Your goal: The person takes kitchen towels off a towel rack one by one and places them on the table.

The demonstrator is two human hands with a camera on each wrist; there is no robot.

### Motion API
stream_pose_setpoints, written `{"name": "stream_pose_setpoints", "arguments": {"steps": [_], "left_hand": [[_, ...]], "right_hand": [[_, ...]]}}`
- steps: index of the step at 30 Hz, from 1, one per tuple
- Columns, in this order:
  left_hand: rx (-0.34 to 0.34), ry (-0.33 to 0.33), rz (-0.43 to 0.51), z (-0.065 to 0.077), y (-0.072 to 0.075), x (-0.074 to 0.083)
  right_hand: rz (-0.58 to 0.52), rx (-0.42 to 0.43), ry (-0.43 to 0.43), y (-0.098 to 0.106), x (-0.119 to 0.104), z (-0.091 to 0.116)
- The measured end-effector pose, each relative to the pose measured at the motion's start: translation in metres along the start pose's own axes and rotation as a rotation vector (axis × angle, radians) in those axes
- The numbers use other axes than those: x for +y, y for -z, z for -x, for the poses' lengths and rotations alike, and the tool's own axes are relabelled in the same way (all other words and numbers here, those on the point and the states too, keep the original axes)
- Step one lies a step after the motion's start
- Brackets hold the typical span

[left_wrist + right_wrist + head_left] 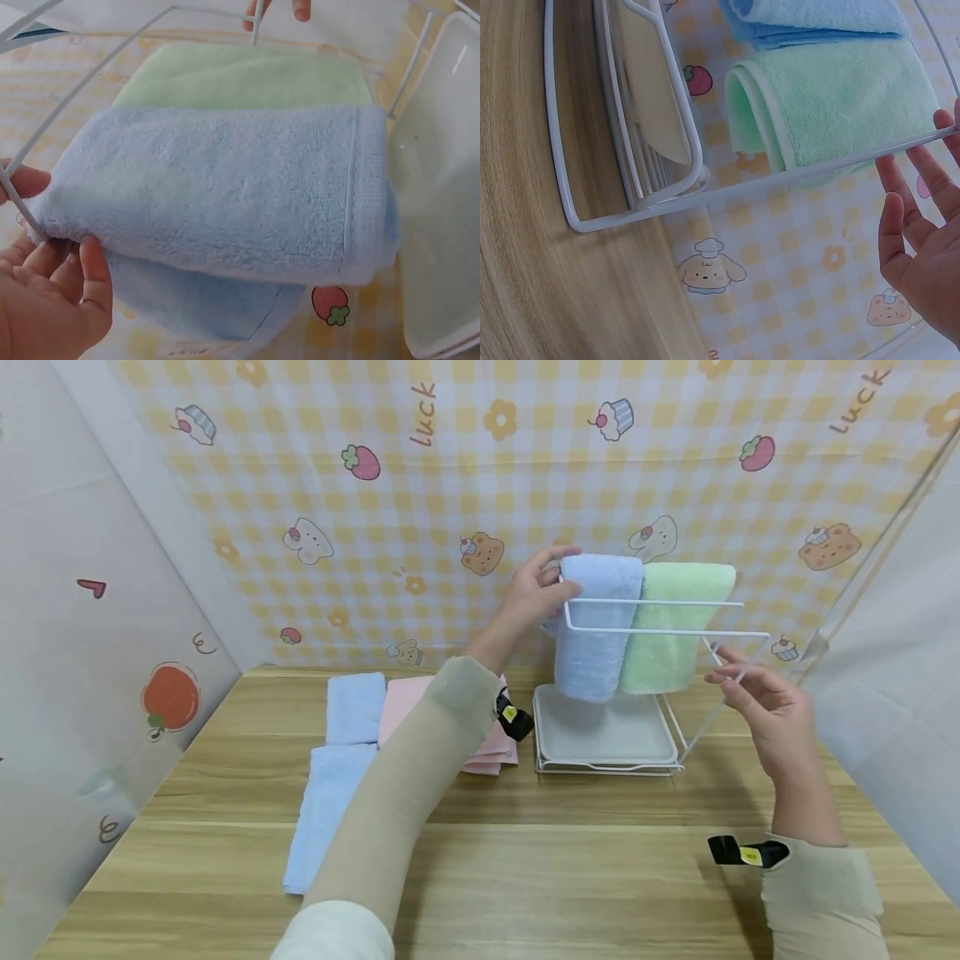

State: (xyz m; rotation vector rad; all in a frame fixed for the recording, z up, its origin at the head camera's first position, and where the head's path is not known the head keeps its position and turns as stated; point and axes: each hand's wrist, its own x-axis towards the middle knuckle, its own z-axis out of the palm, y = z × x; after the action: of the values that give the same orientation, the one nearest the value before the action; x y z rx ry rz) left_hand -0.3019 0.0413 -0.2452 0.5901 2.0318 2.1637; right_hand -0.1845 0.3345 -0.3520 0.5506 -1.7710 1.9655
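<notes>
A white wire towel rack (667,632) stands on the table with a blue towel (597,647) and a green towel (678,647) draped side by side over its upper bars. My left hand (534,593) pinches the top left edge of the blue towel at the rack's corner, thumb in front and fingers behind. In the left wrist view the fingers (96,274) curl at the towel's edge beside the wire. At the rack's right upright, my right hand (772,714) lightly holds the wire between thumb and fingers. The right wrist view shows the green towel (840,105) hanging beyond that wire.
A pale tray (603,735) sits in the rack's base. Left of it lie a folded pink towel (405,697) and two folded blue towels, one farther back (356,706) and one nearer (330,802), partly behind my left arm. A patterned cloth (450,510) hangs behind the wooden table.
</notes>
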Motion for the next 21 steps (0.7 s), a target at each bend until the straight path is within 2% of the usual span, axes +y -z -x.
{"name": "stream_pose_setpoints", "arguments": {"steps": [9,18,21], "left_hand": [[0.084,0.005,0.025,-0.0039,-0.0059,0.0067],[0.138,-0.04,0.004,-0.0006,-0.0098,0.0088],[0.154,-0.061,-0.009,-0.0008,-0.0093,0.0075]], "right_hand": [[0.018,0.021,-0.006,-0.0005,-0.0006,-0.0007],[-0.007,-0.011,0.012,0.0019,0.0005,-0.0004],[0.018,0.015,-0.004,0.0003,-0.0004,-0.0007]]}}
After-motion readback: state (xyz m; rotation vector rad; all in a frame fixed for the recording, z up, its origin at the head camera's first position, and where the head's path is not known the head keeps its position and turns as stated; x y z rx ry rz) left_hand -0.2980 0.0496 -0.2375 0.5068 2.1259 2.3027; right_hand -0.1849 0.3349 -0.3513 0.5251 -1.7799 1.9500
